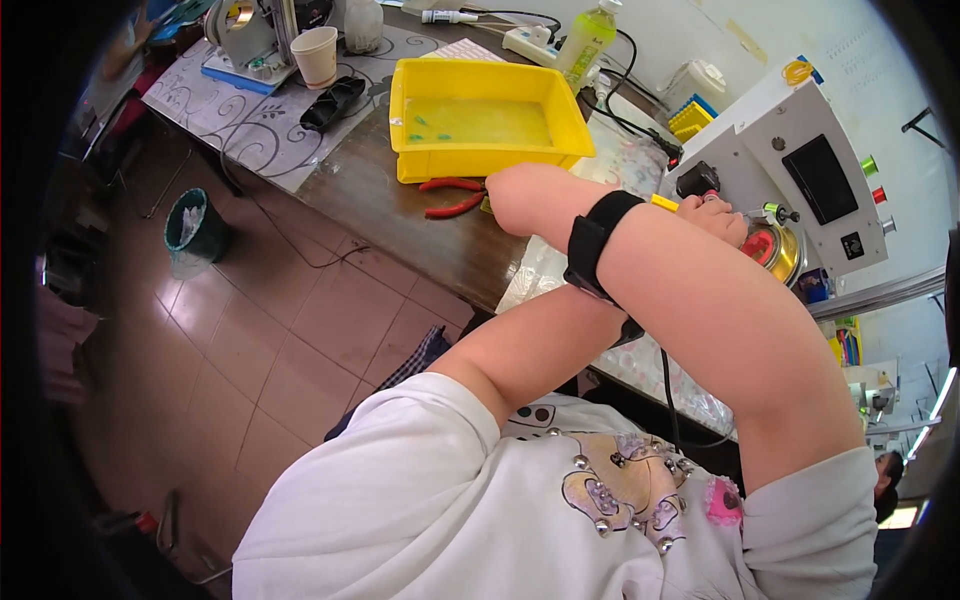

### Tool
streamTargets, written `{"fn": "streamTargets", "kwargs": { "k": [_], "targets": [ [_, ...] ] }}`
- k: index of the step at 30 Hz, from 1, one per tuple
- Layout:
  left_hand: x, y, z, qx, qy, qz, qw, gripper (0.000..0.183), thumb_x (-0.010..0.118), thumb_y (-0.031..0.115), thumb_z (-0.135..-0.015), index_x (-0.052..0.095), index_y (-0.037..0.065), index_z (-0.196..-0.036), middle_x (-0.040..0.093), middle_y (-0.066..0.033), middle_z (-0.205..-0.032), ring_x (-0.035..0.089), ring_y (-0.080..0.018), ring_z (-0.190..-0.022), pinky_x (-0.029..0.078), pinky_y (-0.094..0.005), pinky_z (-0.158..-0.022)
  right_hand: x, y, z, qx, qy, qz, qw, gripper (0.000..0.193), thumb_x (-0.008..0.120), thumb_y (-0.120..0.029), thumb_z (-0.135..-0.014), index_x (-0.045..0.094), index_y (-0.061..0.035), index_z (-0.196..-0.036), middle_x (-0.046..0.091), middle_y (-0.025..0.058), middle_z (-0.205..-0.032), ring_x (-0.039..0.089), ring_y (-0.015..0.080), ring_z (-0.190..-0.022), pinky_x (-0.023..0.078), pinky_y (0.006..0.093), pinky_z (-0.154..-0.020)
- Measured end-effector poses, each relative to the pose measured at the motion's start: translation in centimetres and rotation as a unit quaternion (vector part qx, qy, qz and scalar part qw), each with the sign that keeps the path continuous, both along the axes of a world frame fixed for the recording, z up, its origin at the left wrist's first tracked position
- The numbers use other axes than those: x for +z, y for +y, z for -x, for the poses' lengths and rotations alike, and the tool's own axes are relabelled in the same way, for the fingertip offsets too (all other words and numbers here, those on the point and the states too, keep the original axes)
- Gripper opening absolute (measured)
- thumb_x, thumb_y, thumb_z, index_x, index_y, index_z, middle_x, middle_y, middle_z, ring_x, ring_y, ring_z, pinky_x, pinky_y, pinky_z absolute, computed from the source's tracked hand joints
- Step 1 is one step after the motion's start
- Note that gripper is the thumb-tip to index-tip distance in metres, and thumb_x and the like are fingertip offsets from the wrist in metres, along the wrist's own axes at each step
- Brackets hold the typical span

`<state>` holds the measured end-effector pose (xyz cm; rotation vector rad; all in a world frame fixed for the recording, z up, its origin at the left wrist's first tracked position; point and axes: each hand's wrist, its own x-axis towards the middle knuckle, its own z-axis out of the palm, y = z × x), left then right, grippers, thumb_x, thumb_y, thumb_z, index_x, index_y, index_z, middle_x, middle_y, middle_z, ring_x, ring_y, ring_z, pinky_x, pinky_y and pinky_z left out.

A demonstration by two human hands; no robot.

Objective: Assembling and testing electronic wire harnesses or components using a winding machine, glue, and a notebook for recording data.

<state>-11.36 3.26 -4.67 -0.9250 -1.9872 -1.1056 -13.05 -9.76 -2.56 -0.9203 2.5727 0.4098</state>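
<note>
My forearms cross, the right one lying over the left. My right hand (525, 197), with a black strap (600, 237) at its wrist, is at the table by red-handled pliers (455, 196). Its rounded back hides the fingers, and the pliers' jaw end is out of sight beside it. Past the right forearm, my left hand (712, 217) appears with fingers curled closed at the front of a white machine (815, 165). A dark round part (698, 180) of the machine sits just above those fingers. Whatever they grip is too small to make out.
A yellow tray (492, 165) stands beyond my right hand, with a green-labelled bottle (588, 42) behind it. Cables and a power strip (530, 45) run along the wall. A gold wire spool (785, 250) is beside my left hand. A paper cup (316, 58) stands far left.
</note>
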Motion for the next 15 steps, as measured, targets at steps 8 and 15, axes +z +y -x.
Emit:
{"fn": "streamTargets", "kwargs": {
  "k": [8,15],
  "targets": [
    [-0.2,0.2,0.3,-0.026,-0.007,-0.031,0.999,0.031,0.053,0.029,-0.078,0.058,0.002,-0.093,0.062,-0.0140,-0.100,0.053,-0.0253,-0.108,0.038,-0.0388,-0.080,-2.5,0.0,2.6,-0.035,-0.010,0.009,0.999,0.024,0.051,-0.009,-0.074,0.065,-0.0036,-0.093,0.065,0.0173,-0.092,0.062,0.0343,-0.087,0.049,0.0407,-0.074],
    [-2.2,1.4,1.7,-0.004,0.019,0.016,1.000,0.040,0.048,0.032,-0.084,0.051,0.005,-0.114,0.055,-0.0132,-0.117,0.048,-0.0221,-0.115,0.036,-0.0387,-0.092,4.4,1.5,0.2,0.009,0.095,0.192,0.977,0.026,0.056,-0.017,-0.074,0.062,-0.0039,-0.096,0.063,0.0175,-0.086,0.060,0.0345,-0.085,0.048,0.0402,-0.075]
  ]
}}
